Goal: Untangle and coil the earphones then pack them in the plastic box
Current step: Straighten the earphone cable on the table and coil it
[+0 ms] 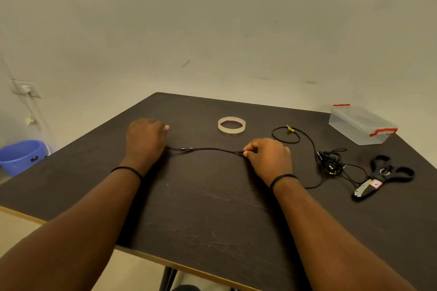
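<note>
Obstacles crowd the right side of the table; the near part is open.

The tape roll (231, 124) stands behind the stretched earphone cable (212, 149). To the right lie a tangled cable bundle (329, 163), the scissors (383, 176) just beside it, and the plastic box (361, 125) at the far corner. Bare table (212, 208) lies between the forearms.

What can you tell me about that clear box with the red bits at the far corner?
The box is a small rectangular tub of see-through, slightly frosted plastic, with a matching clear lid sitting on top. Two red clip handles show, one at its far end and one at its near end. It stands upright and skewed near the far right corner of the dark table, close to the wall. Nothing can be made out inside. Neither hand touches it, and the earphone cable lies apart from it.
</note>
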